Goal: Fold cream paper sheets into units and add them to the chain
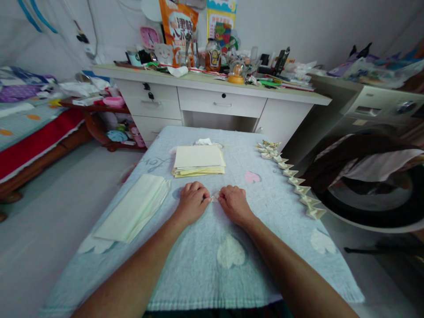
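My left hand (194, 201) and my right hand (234, 204) meet low over the middle of the cloth-covered table. Between their fingertips is a small piece of folded paper (215, 197), pale and mostly hidden by the fingers. Both hands are closed, each pinching one end of it. Just beyond them lies a stack of cream and yellow paper sheets (198, 157). Left of my left hand rests a pile of long pale-green folded paper (134, 207). Along the table's right side runs a line of small folded paper pieces (294, 180) with pointed ends.
A light blue cloth (195, 265) with heart shapes covers the table. Behind it stands a white desk (221, 104) crowded with jars, bags and small items. A washing machine (380, 104) with clothes in its open door is at the right; a bed (36, 132) is at the left.
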### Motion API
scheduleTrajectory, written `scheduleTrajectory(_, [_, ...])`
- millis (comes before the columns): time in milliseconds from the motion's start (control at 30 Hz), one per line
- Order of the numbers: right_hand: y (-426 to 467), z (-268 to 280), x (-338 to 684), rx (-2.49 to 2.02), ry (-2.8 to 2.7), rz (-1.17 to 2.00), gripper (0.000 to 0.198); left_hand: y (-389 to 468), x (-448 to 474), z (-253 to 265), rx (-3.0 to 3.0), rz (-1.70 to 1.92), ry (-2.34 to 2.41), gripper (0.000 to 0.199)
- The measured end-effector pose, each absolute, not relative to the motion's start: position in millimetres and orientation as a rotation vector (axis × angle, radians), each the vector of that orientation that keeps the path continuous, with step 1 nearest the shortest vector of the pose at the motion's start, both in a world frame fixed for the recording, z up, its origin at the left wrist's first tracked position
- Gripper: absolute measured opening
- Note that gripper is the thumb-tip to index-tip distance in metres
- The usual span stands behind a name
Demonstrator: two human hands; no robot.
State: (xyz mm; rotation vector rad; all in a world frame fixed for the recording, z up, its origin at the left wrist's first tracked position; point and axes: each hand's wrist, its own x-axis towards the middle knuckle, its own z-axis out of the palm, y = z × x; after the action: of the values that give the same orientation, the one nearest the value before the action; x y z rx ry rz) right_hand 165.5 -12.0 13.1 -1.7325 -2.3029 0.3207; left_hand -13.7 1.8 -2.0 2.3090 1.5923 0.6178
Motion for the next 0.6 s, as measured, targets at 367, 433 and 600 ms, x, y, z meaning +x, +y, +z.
scheduleTrajectory(367, [-12.3,14.6,164.3,-1.755,-2.321,0.306,0.013,1.0,-12.4,0.4,2.304,0.608,1.599,0.008])
scheduleTrajectory(433, [-12.6,14.8,164.0,-1.755,-2.32,0.305,0.013,1.2,-12.8,0.2,2.302,0.599,1.596,0.007])
scheduleTrajectory(600, [-12.4,14.6,164.1,-1.758,-2.315,0.309,0.013,2.1,-15.5,0.3,2.278,0.578,1.618,0.008])
